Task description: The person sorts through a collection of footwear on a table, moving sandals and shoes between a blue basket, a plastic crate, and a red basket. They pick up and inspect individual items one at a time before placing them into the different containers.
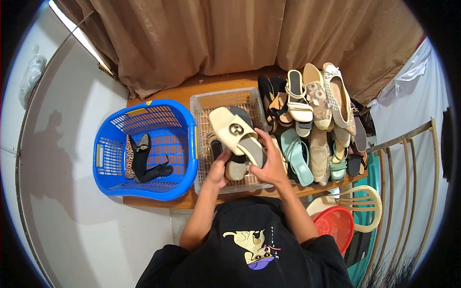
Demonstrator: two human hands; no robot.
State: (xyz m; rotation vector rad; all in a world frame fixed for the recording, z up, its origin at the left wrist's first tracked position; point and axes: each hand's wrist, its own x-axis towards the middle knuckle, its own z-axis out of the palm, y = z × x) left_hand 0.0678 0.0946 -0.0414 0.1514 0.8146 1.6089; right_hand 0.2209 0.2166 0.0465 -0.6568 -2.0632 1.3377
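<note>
A cream slide sandal [225, 126] with a round dark emblem is held over the clear plastic basket [194, 113]. My right hand [271, 161] grips its grey-soled end from the right. On the lower left, my left hand [218, 169] is closed around something by the sandal's underside; a beige-toed shoe [236, 170] shows just beside its fingers, and whether that hand holds it I cannot tell. Other dark shoes lie in the clear basket, partly hidden by the sandal.
A blue basket [193, 144] with a few dark shoes stands left. Rows of shoes, including a mint sandal [297, 156], line the wooden table [158, 203] at right. A red basket [334, 225], a cream chair [374, 206] and a metal rack [408, 139] are lower right.
</note>
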